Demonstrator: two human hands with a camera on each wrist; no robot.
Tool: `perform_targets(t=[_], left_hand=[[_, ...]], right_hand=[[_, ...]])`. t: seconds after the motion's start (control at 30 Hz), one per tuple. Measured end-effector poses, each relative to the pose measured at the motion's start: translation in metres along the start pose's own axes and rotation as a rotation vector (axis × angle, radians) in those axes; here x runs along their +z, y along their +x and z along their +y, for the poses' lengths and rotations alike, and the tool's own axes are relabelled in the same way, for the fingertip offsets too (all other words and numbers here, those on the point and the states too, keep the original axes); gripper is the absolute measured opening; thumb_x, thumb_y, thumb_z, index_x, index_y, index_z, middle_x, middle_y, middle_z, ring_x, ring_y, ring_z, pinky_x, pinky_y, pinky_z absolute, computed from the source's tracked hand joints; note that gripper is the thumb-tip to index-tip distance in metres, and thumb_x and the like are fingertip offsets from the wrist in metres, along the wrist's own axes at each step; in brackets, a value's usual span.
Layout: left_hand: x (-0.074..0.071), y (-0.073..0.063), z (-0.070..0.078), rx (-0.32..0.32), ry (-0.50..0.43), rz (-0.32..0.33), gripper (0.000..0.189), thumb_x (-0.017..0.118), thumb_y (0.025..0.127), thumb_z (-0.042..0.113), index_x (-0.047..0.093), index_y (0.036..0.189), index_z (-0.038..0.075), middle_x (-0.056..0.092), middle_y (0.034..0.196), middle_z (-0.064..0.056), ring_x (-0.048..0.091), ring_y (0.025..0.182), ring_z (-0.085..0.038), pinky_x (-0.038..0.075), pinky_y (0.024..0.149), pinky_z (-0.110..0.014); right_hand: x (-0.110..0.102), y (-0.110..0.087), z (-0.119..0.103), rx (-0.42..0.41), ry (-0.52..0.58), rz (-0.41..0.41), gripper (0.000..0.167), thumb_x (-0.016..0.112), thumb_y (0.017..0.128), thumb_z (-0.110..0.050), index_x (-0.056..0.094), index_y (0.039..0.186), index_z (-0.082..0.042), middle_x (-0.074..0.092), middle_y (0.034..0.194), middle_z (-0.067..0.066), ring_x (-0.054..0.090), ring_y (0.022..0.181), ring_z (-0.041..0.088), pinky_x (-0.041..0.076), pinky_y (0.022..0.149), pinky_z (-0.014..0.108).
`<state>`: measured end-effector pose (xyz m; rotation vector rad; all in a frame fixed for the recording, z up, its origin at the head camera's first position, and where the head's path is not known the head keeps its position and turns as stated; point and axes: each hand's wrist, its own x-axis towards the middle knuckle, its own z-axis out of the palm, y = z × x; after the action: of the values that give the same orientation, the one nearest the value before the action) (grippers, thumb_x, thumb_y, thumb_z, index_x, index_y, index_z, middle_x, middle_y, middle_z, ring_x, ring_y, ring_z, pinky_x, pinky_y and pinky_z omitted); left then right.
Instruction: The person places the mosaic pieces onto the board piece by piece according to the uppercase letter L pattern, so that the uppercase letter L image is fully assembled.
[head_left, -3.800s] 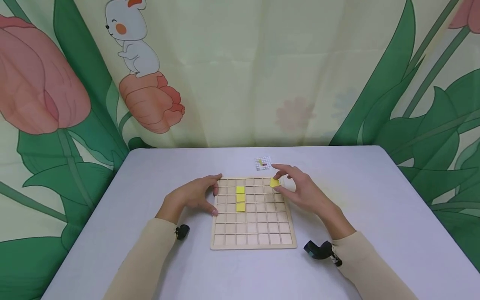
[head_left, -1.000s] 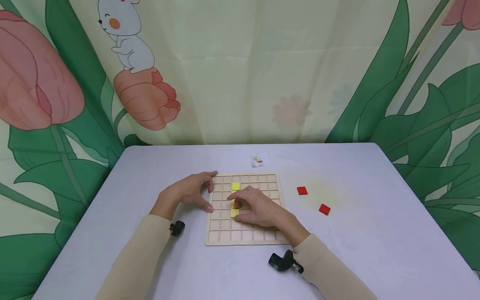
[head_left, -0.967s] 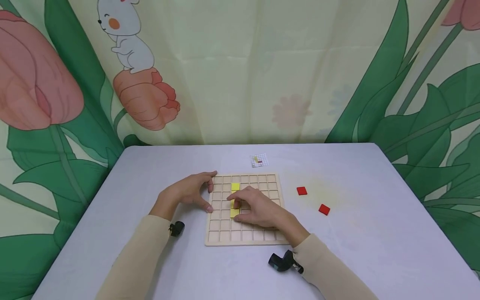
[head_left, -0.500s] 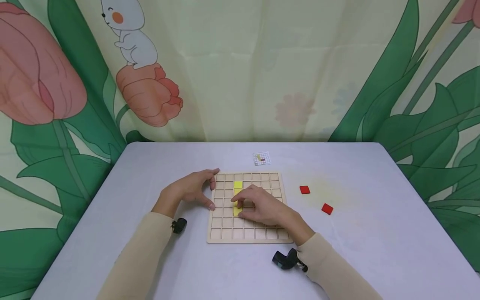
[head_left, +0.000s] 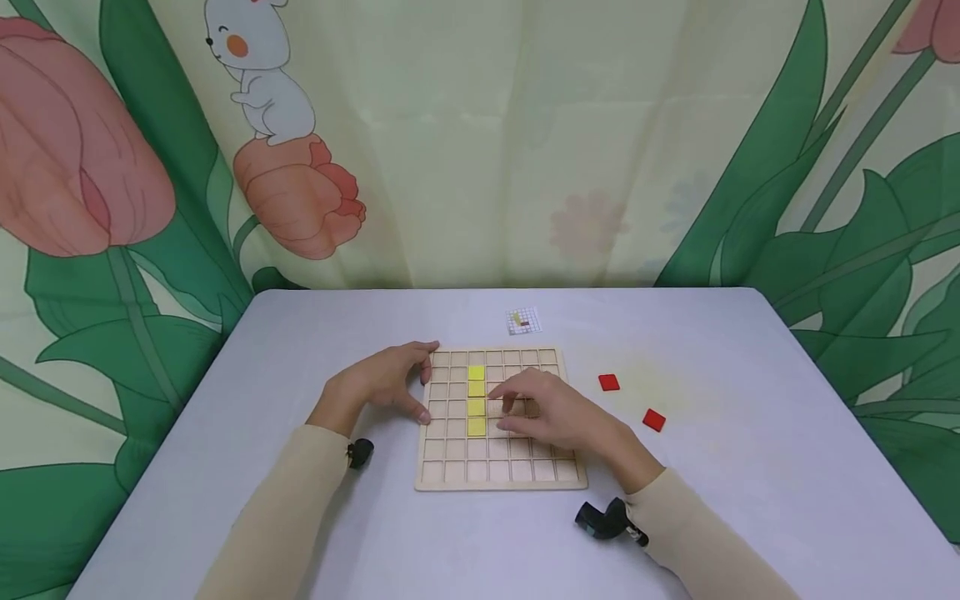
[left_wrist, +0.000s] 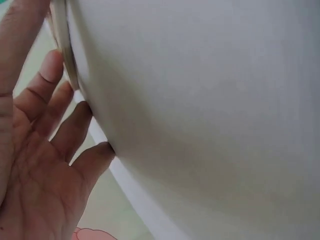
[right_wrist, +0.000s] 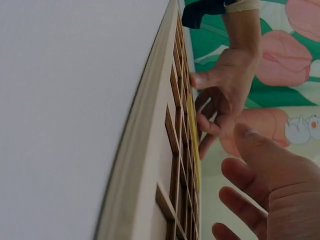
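A wooden grid board [head_left: 498, 471] lies on the table, and several yellow square tiles [head_left: 476, 408] sit in one column of its cells. My left hand [head_left: 382, 379] rests at the board's left edge, thumb and fingertips touching the rim with the fingers spread. Just to the right of the yellow column hovers my right hand [head_left: 551, 408], fingers loosely bent and nothing between thumb and fingertips. In the right wrist view, that hand [right_wrist: 275, 185] stands apart from the board, thumb and fingers separated.
Two red square tiles lie on the table right of the board, one red tile [head_left: 609, 382] farther back and another red tile [head_left: 654, 419] nearer. Behind the board is a small printed grid card [head_left: 522, 321]. A patterned curtain [head_left: 465, 167] hangs beyond the white table [head_left: 750, 467].
A yellow tile my right hand held at the upper right of the board now sits in the column with the others. The right hand has let go and moved right; the left stays put.
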<state>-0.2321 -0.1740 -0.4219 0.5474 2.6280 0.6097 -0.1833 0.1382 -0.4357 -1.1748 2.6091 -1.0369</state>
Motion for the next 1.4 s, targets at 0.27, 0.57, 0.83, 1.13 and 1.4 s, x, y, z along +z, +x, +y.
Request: perform_targets(t=[0.27,0.57,0.83,1.13,1.4], left_hand=[[-0.001,0.002,0.001,-0.004,0.001,-0.024,0.057,0.100,0.061,0.037,0.058,0.092,0.014,0.030,0.169,-0.002,0.026,0.156,-0.029,0.030,0.124,-0.045],[-0.005,0.001,0.003,-0.010,0.003,-0.029,0.056,0.100,0.061,0.036,0.059,0.092,0.014,0.029,0.169,-0.002,0.024,0.157,-0.029,0.027,0.125,-0.046],[-0.003,0.001,0.001,0.001,-0.014,-0.023,0.058,0.100,0.061,0.036,0.058,0.093,0.013,0.030,0.169,-0.002,0.026,0.156,-0.028,0.028,0.124,-0.044],[-0.002,-0.001,0.002,0.001,-0.016,-0.017,0.055,0.100,0.062,0.033,0.058,0.091,0.014,0.030,0.169,-0.003,0.026,0.156,-0.029,0.029,0.124,-0.045],[0.000,0.000,0.000,-0.005,-0.028,-0.019,0.056,0.100,0.061,0.034,0.057,0.092,0.014,0.028,0.169,-0.004,0.024,0.157,-0.030,0.027,0.125,-0.046]], right_hand=[[-0.025,-0.032,0.020,0.009,-0.056,0.103,0.032,0.078,0.092,-0.018,0.070,0.122,-0.012,0.067,0.099,-0.012,0.059,0.103,0.013,0.052,0.090,0.038],[-0.040,-0.053,0.034,-0.087,-0.138,0.206,0.031,0.081,0.085,-0.007,0.072,0.115,-0.008,0.069,0.095,-0.009,0.063,0.098,0.012,0.052,0.088,0.034],[-0.044,-0.065,0.041,-0.048,-0.164,0.183,0.029,0.081,0.087,-0.011,0.073,0.114,-0.012,0.069,0.096,-0.008,0.061,0.093,0.011,0.051,0.083,0.030],[-0.055,-0.088,0.050,-0.050,-0.204,0.259,0.031,0.084,0.082,-0.005,0.073,0.110,-0.011,0.071,0.098,-0.004,0.063,0.098,0.014,0.049,0.088,0.025],[-0.061,-0.104,0.057,0.016,-0.234,0.266,0.032,0.085,0.082,-0.007,0.073,0.111,-0.013,0.070,0.106,-0.003,0.061,0.096,0.017,0.053,0.077,0.031]])
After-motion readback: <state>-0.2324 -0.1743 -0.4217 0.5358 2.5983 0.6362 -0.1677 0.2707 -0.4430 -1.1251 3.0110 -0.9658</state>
